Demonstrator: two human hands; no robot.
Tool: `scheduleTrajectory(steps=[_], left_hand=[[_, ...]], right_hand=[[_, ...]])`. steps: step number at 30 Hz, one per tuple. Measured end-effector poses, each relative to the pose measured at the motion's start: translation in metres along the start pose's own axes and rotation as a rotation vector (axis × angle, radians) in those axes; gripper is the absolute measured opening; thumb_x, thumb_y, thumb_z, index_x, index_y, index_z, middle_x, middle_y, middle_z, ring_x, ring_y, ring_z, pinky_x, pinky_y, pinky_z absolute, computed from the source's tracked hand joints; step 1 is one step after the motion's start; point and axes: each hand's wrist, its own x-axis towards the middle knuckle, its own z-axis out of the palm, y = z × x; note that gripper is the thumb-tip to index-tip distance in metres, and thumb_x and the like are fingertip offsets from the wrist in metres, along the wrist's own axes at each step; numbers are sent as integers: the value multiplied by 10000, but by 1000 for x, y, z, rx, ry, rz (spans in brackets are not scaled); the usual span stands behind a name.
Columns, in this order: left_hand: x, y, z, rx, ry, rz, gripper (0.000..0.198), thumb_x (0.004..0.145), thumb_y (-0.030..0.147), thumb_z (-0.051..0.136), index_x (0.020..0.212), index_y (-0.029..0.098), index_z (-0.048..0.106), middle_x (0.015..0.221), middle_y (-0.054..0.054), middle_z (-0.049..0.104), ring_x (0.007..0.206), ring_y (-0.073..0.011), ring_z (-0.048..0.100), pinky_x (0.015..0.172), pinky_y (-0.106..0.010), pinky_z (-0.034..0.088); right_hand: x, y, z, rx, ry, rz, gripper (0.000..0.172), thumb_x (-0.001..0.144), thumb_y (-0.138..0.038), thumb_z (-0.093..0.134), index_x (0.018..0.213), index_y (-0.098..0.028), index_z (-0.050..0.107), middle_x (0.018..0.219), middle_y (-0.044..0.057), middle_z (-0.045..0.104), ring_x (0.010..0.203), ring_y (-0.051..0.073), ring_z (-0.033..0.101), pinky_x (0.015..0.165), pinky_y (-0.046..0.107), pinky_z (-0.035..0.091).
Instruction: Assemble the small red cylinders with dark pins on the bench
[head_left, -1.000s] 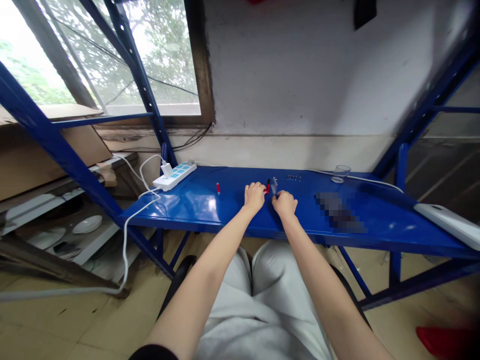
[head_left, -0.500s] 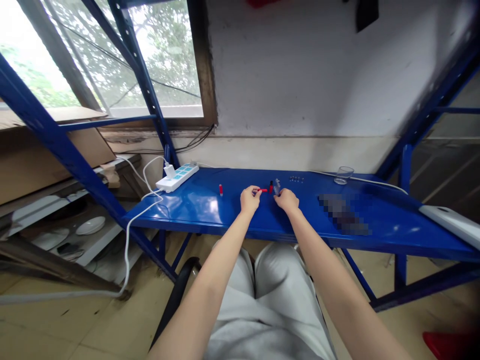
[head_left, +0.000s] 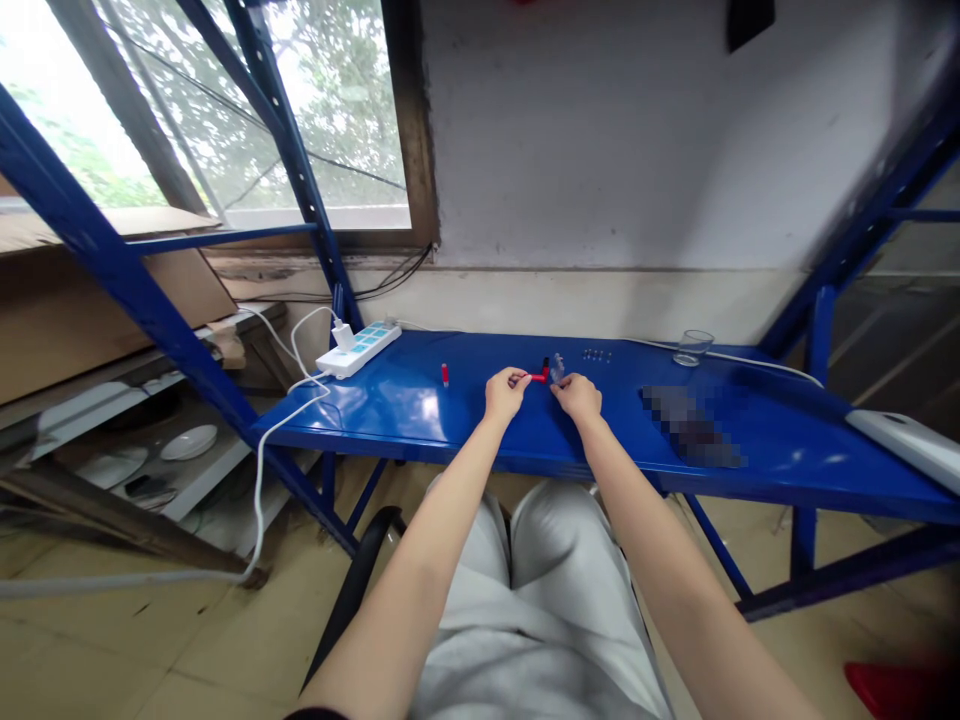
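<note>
A blue table (head_left: 390,415) stands against a pale wall (head_left: 600,150), with a window (head_left: 345,110) at upper left; a power strip (head_left: 358,351) lies at the table's left end, and a glass (head_left: 693,348) stands near the rear edge on the right. My left hand (head_left: 505,394) grasps the red stick (head_left: 537,378) between thumb and fingers; the stick is held over the middle of the table, long axis nearly level and crosswise, free end pointing right, toward my other hand; that end overlaps the lower part of the black-topped bottle (head_left: 546,364), and contact cannot be confirmed. My right hand (head_left: 579,397) is bent inward, fingertips at the lower end of the clear piece (head_left: 557,367); I cannot tell whether they grip it; the piece's long axis runs roughly upright. A red tube (head_left: 445,375) stands upright to the left; small parts (head_left: 598,355) lie in rows behind my right hand.
</note>
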Motion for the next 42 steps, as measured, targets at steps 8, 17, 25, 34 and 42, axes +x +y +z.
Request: scheduleTrajectory(steps=[8, 17, 25, 34, 42], left_hand=[[-1, 1, -1, 13, -1, -4, 123, 746, 245, 593, 780, 144, 655, 745, -46, 659, 622, -107, 547, 616, -223, 431], [0, 1, -2, 11, 29, 34, 121, 753, 253, 585, 774, 151, 646, 738, -43, 654, 650, -117, 564, 643, -231, 441], [0, 1, -1, -31, 65, 83, 113, 755, 247, 577, 759, 149, 633, 725, -43, 649, 661, -124, 576, 654, -237, 446], [-2, 0, 0, -4, 53, 158, 132, 786, 254, 544, 814, 164, 637, 774, -46, 657, 694, -125, 587, 671, -240, 458], [-5, 3, -1, 56, 4, 240, 193, 798, 302, 542, 899, 183, 656, 835, -46, 654, 686, -114, 561, 691, -240, 455]], right_hand=[[-9, 0, 2, -65, 75, -202, 99, 771, -284, 526, 789, -203, 581, 828, 45, 657, 835, 192, 595, 704, 287, 346], [-18, -5, -3, -150, 98, -307, 96, 773, -259, 510, 731, -182, 549, 835, 54, 644, 781, 173, 583, 673, 277, 319], [-19, -6, -3, -144, 79, -281, 102, 768, -267, 498, 744, -188, 558, 840, 51, 647, 784, 173, 584, 651, 270, 319], [-22, -10, -4, -225, 103, -318, 120, 791, -252, 478, 792, -171, 567, 866, 70, 646, 798, 182, 590, 691, 282, 324], [-22, -10, -4, -229, 138, -368, 111, 786, -218, 469, 793, -164, 566, 856, 83, 643, 779, 179, 572, 674, 282, 297]])
